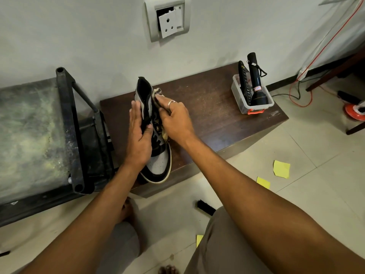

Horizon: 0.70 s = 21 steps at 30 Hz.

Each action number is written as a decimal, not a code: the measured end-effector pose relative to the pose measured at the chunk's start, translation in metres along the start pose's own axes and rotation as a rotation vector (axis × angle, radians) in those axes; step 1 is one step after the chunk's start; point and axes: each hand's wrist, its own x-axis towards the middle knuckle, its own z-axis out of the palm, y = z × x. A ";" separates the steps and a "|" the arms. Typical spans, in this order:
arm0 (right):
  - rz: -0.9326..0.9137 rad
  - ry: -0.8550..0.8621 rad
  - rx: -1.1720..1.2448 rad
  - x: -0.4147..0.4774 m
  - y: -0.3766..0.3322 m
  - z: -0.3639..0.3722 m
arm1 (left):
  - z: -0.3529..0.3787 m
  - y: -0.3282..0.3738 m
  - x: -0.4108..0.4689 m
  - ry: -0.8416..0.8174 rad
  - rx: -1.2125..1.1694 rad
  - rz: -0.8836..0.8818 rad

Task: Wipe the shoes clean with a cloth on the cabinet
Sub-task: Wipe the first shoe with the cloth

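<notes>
cabinet [217, 107] top against wall, left hand [138, 135] gripping shoe [158, 165], right hand [175, 121] clutching cloth [157, 91]

A lived-in home room, pale glazed floor tiles [296, 147], low dark brown wooden cabinet [217, 107] against a painted white wall [79, 36], loose grey wall socket plate [167, 18], clear plastic tub [250, 97] holding a black torch [256, 84], yellow paper scraps [281, 169] on the floor

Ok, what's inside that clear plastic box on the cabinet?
The clear box holds a black torch, standing head down, and a black remote leaning behind it. The box bottom is mostly hidden by them.
</notes>
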 end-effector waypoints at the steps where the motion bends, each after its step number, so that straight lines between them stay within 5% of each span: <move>1: -0.006 -0.004 -0.039 -0.002 0.000 0.002 | 0.000 0.000 0.000 0.001 -0.005 -0.003; 9: -0.204 -0.192 -0.528 -0.023 0.008 -0.028 | 0.000 0.006 -0.002 0.007 -0.011 -0.018; 16: 0.048 -0.040 0.038 -0.004 0.000 -0.034 | 0.004 0.051 0.013 0.125 -0.003 -0.183; 21: 0.040 -0.085 0.024 -0.009 0.007 -0.019 | 0.006 0.055 0.026 0.255 0.102 -0.148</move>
